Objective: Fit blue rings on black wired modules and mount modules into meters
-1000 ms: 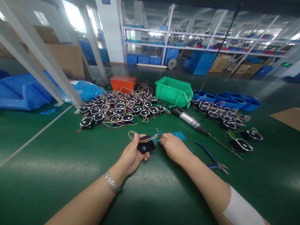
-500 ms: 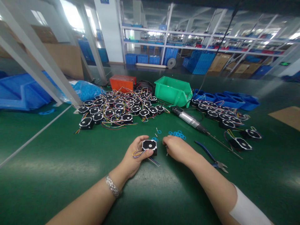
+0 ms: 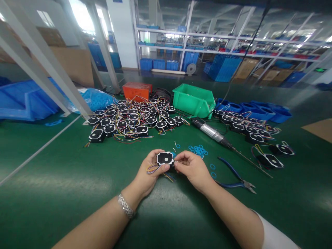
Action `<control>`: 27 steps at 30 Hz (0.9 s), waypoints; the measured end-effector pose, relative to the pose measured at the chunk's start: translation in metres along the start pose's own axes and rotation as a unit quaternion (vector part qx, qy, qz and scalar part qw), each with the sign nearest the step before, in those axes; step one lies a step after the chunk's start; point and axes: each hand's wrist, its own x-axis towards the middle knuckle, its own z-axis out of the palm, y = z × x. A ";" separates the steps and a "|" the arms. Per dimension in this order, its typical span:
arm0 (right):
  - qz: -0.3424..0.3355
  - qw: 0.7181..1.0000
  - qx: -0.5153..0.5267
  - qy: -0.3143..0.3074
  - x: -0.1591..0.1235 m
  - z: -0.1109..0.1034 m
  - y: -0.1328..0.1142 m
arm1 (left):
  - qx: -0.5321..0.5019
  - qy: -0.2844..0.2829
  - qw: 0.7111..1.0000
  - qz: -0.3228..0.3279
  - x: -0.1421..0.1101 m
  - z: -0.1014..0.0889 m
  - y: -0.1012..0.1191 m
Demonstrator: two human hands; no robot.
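My left hand [image 3: 147, 173] is closed around a small black square motor [image 3: 165, 158] with a white-edged top. Its thumb presses on the near edge. A loop of coloured wires [image 3: 153, 169] hangs out at the motor's left, and loose wire ends show below it. At the motor's right side, my right hand [image 3: 193, 169] is pinched, its fingertips touching or nearly touching the housing. Whatever sits in that pinch is too small and hidden to name. Blue rings [image 3: 198, 150] lie in a small heap just beyond the right hand, with small white pins [image 3: 175, 143] nearby.
Many wired motors [image 3: 133, 122] are piled beyond my hands, more at the right [image 3: 271, 160]. An electric screwdriver [image 3: 211, 132] and blue-handled cutters [image 3: 243, 183] lie to the right. Behind stand a green bin [image 3: 193, 98], an orange box [image 3: 137, 91] and blue bins [image 3: 259, 110].
My right hand has moved left, from beside the motor to its right side. The left hand keeps hold of the motor in nearly the same place. More of the cutters and two blue rings now show.
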 end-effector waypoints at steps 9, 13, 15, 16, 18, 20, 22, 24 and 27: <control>-0.276 0.897 -0.338 0.070 -0.012 0.004 0.001 | -0.003 0.005 1.000 0.017 0.001 -0.001 -0.002; -0.313 0.893 -0.316 0.071 -0.012 0.004 0.002 | -0.041 0.003 0.999 -0.007 0.001 -0.002 0.001; -0.227 0.939 -0.237 0.107 -0.007 0.000 0.002 | -0.059 -0.010 0.997 -0.041 0.000 -0.003 0.003; -0.177 0.957 -0.195 0.123 -0.005 -0.002 0.001 | -0.063 -0.019 0.996 -0.062 -0.001 -0.003 0.004; -0.107 0.975 -0.133 0.143 0.000 -0.008 -0.001 | -0.064 -0.041 0.992 -0.097 -0.002 -0.005 0.006; -0.081 0.979 -0.113 0.151 0.003 -0.012 -0.003 | -0.060 -0.053 0.990 -0.112 -0.003 -0.006 0.007; -0.080 0.980 -0.112 0.147 0.003 -0.013 -0.005 | -0.057 -0.053 0.991 -0.111 -0.003 -0.006 0.008; -0.083 0.982 -0.109 0.131 0.001 -0.011 -0.007 | -0.053 -0.049 0.992 -0.107 -0.003 -0.005 0.007; -0.099 0.981 -0.122 0.118 -0.001 -0.008 -0.007 | -0.047 -0.052 0.992 -0.102 -0.003 -0.004 0.007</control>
